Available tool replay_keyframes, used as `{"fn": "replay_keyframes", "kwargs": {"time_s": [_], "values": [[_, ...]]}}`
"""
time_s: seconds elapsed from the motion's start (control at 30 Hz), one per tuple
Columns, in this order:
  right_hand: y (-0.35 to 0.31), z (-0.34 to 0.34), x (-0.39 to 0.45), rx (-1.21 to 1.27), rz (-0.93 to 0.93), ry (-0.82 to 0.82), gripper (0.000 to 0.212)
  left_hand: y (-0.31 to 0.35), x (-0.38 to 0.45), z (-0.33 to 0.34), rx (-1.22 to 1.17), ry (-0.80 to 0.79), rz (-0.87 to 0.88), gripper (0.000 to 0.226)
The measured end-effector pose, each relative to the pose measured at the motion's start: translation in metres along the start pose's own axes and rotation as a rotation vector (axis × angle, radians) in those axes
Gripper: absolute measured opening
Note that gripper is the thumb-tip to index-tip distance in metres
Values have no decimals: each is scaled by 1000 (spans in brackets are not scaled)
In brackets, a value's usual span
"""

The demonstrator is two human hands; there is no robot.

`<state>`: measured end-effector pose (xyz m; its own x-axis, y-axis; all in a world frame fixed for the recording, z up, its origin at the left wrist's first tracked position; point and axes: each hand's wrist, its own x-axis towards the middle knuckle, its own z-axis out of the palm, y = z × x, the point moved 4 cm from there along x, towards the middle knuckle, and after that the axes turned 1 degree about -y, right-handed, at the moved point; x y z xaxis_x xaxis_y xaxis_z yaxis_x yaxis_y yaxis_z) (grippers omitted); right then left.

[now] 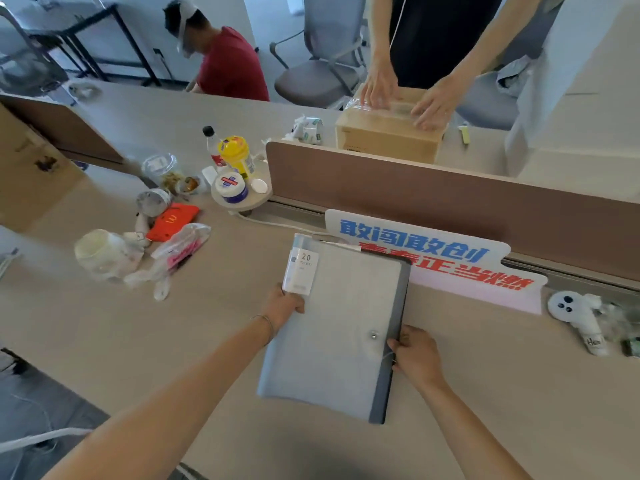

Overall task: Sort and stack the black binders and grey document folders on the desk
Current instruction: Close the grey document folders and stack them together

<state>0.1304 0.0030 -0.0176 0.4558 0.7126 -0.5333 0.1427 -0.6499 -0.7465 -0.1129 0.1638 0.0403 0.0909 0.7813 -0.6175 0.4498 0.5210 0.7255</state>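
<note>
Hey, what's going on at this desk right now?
A person is squaring up a flat stack on the beige desk. The left hand holds the left edge of the light grey document folder on top; the right hand grips the dark binder edge beneath it. Across the divider, someone else handles a cardboard box.

You face a long beige bench (pixel 104 341) crossed by a brown divider panel (pixel 450 199) at centre right. At the top of the frame, a grey office chair (pixel 322 60) stands on pale floor; a black-framed table (pixel 86 32) sits upper left.

Bare forearms, thin bracelet (pixel 265 323) on the left wrist.
</note>
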Motion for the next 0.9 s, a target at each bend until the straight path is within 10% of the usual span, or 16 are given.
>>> {"fn": "replay_keyframes", "kwargs": {"time_s": [0.9], "values": [[-90,204,130,-294,140,8,27,-14,193,-156,382,59,87,63]]}}
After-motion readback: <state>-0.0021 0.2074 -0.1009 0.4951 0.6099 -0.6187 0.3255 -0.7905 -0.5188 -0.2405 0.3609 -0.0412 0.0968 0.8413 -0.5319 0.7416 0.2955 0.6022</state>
